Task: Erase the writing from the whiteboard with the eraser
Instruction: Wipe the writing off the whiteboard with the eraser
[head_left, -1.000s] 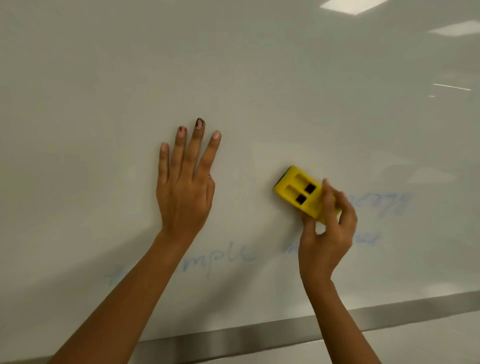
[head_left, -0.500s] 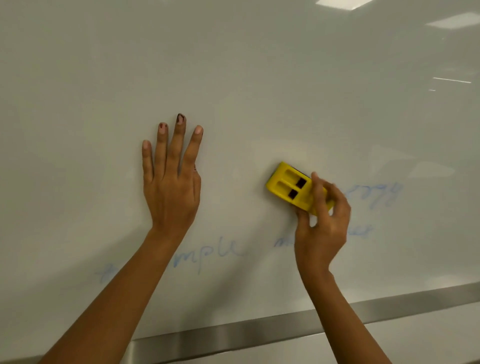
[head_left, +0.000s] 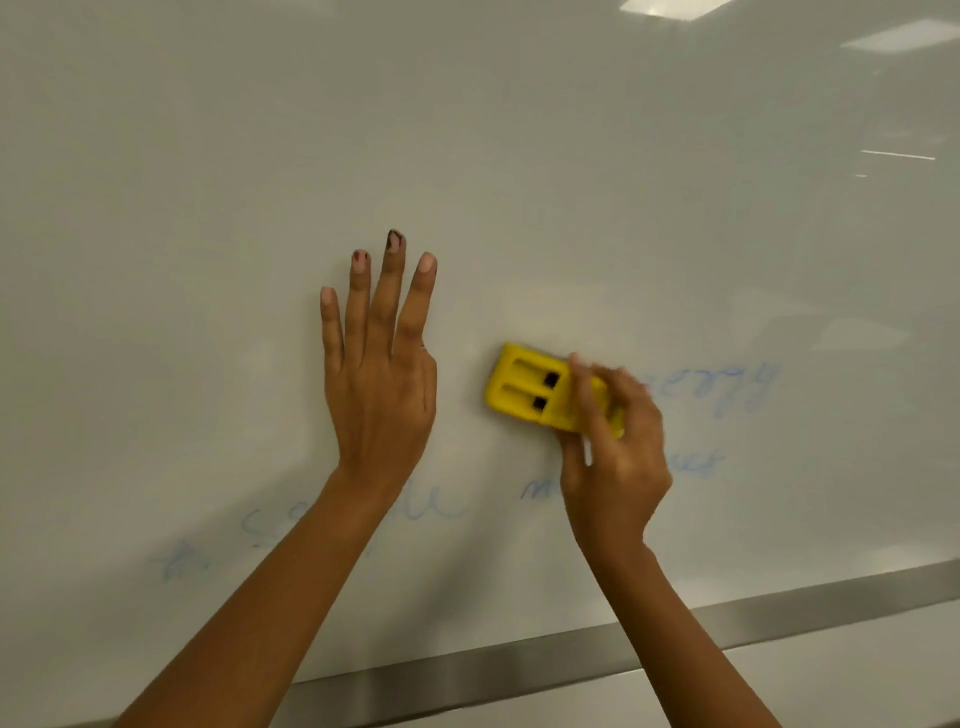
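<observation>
The whiteboard (head_left: 519, 156) fills the view. My right hand (head_left: 615, 457) grips a yellow eraser (head_left: 527, 387) by its right end and holds it against the board, left of a faint blue word (head_left: 727, 387). My left hand (head_left: 379, 384) lies flat on the board with straight fingers, just left of the eraser and apart from it. More faint blue writing (head_left: 436, 506) runs along a lower line, partly hidden behind both forearms, with a smudged bit (head_left: 176, 564) at far left.
A grey metal frame (head_left: 519, 665) edges the bottom of the board, sloping up to the right. Ceiling lights reflect (head_left: 670, 8) in the upper right of the board.
My right hand has slid the eraser to the left along the upper line, closer to my left hand. The left hand stays flat on the board.
</observation>
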